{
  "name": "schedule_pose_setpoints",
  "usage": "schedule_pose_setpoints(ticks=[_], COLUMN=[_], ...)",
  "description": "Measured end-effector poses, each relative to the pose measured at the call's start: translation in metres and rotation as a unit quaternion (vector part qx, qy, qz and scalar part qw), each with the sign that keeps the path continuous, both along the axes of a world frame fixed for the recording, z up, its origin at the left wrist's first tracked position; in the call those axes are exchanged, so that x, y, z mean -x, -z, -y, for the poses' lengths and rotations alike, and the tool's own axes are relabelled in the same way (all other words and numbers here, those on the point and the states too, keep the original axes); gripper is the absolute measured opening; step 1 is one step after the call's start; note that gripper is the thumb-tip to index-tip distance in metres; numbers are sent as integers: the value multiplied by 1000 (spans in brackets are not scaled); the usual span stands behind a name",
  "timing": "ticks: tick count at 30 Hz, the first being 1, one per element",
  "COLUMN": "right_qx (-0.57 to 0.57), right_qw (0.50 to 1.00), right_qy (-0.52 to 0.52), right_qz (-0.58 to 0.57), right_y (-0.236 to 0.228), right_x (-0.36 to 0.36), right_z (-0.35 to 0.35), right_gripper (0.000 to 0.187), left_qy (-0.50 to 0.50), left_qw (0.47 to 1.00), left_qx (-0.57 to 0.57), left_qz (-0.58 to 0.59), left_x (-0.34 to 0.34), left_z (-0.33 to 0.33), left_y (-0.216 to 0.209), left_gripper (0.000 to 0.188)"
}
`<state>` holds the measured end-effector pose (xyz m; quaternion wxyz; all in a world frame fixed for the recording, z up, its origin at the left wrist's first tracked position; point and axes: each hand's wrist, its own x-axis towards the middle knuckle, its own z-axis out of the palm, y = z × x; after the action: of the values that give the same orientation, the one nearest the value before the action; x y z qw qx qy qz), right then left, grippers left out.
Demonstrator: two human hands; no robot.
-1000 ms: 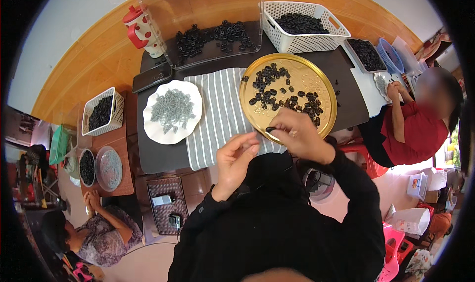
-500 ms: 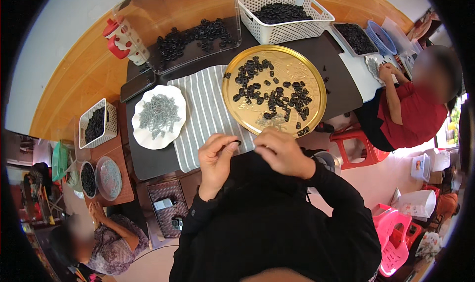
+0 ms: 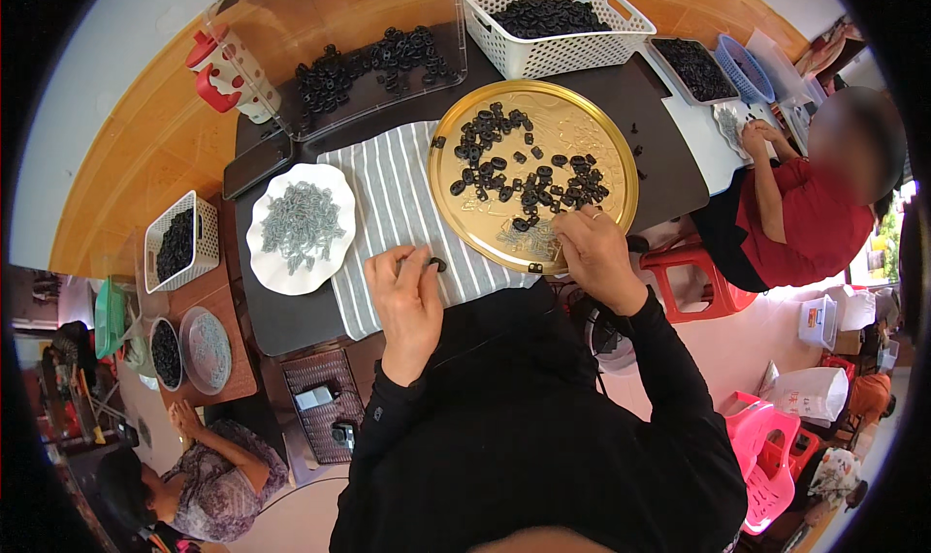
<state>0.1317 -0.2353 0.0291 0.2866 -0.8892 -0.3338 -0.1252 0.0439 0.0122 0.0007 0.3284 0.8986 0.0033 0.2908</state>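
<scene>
My left hand (image 3: 402, 301) is closed over the striped grey cloth (image 3: 373, 194), with a small black oval plastic piece (image 3: 438, 264) held at its fingertips. My right hand (image 3: 599, 252) reaches over the near right part of the round gold tray (image 3: 621, 146), fingers bent together and pointing down. What its fingertips pinch, if anything, is hidden. Many black plastic pieces (image 3: 543, 187) lie scattered on the tray, beside a small pile of thin silvery metal pieces (image 3: 524, 238). A white wavy-edged plate (image 3: 267, 267) left of the cloth holds a heap of similar grey metal pieces (image 3: 303, 221).
Behind the tray stands a white perforated basket (image 3: 558, 59) of black pieces. A see-through bin (image 3: 388, 102) with more pieces, a spotted cup (image 3: 233, 78) and a dark phone-like slab (image 3: 259, 168) are at the back left. Co-workers sit left (image 3: 228, 480) and right (image 3: 800, 199).
My right hand has moved away from the left, up and right onto the tray. My left hand has shifted slightly left and turned, keeping the black piece. The view has shifted a little.
</scene>
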Motion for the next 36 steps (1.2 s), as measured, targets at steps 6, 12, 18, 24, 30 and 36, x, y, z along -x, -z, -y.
schedule_pose_setpoints(ticks=[6, 12, 18, 24, 30, 36], right_qx=[32, 169, 198, -97, -173, -281], right_qw=[999, 977, 973, 994, 980, 951], right_qy=[-15, -52, -46, 38, 72, 85], right_qz=[18, 117, 106, 8, -60, -96], right_y=[-4, -11, -9, -1, -1, 9], right_x=[2, 16, 8, -1, -14, -12], right_z=[4, -12, -12, 17, 31, 40], right_gripper=[14, 15, 20, 17, 8, 9], left_qy=[-1, 41, 89, 164, 202, 177], left_qw=[999, 998, 995, 982, 977, 980], left_qx=[24, 45, 52, 94, 43, -67], left_qz=[22, 16, 17, -4, -51, -61], left_x=[5, 3, -1, -10, -36, -58], left_z=[3, 13, 30, 49, 70, 106], left_y=[-6, -13, -21, -28, -28, -39], left_gripper=[23, 22, 21, 18, 22, 22])
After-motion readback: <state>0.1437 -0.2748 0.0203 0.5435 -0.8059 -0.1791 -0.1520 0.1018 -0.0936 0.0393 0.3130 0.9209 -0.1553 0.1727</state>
